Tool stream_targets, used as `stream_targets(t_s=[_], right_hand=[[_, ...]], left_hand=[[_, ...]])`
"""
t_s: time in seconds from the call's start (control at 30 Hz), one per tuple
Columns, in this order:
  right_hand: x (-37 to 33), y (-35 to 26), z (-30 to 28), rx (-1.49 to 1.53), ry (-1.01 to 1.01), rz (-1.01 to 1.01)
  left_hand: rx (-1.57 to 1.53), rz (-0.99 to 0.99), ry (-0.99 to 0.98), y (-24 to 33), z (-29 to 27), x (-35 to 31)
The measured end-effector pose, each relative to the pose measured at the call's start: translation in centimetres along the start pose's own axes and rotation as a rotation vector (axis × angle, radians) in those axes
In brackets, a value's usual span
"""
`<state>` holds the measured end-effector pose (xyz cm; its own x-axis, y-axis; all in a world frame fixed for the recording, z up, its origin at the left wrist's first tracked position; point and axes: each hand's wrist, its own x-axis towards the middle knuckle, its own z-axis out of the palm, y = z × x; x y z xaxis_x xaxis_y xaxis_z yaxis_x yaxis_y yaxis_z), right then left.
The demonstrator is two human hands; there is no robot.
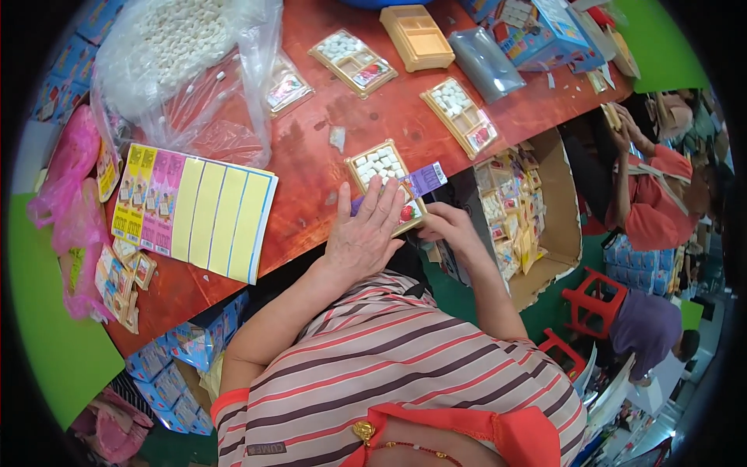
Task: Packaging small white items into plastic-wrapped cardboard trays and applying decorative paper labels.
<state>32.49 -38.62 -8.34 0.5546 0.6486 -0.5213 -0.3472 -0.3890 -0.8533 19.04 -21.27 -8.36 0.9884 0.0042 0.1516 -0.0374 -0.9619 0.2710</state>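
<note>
At the table's near edge lies a tan compartment tray (379, 164) of small white pieces, with a strawberry picture in its near end. A purple label strip (426, 179) crosses its middle and sticks out to the right. My left hand (364, 233) rests flat across the tray and strip, fingers stretched out. My right hand (453, 227) grips the tray's near right corner, thumb and fingers closed; its fingertips are partly hidden. Left of my hands is a sheet of yellow and purple label strips (206, 210), some peeled away.
Similar filled trays (354, 62) lie farther up the red table (311, 156), near stacked empty tan trays (418, 39). A clear bag of white pieces (187, 54) stands at the far left. An open carton (556, 210) of packed trays is on my right, with co-workers beyond.
</note>
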Motion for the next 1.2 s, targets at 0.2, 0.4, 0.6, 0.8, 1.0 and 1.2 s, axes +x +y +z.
stream_targets(t_s=[0.2, 0.4, 0.6, 0.8, 1.0, 1.2], right_hand=[[1.4, 1.6, 2.9, 0.534, -0.008, -0.068], [0.8, 1.6, 4.0, 0.577, 0.083, -0.171], [-0.1, 0.3, 4.3, 0.486, 0.243, -0.349], [-0.3, -0.1, 6.8, 0.451, 0.121, -0.441], [0.1, -0.6, 7.2, 0.565, -0.025, -0.352], [0.5, -1.3, 6.6, 0.414, -0.162, -0.301]], left_hand=[[0.040, 0.076, 0.007, 0.7, 0.2, -0.7], [-0.070, 0.031, 0.052, 1.6, -1.2, -1.6], [-0.311, -0.194, 0.363, 1.7, -3.7, -2.1], [-1.152, -0.566, 0.195, 0.9, -2.6, -2.0], [-1.701, -0.692, 0.187, -0.1, -3.2, -2.3], [-1.814, -0.693, 0.194, -1.1, -2.6, -2.5]])
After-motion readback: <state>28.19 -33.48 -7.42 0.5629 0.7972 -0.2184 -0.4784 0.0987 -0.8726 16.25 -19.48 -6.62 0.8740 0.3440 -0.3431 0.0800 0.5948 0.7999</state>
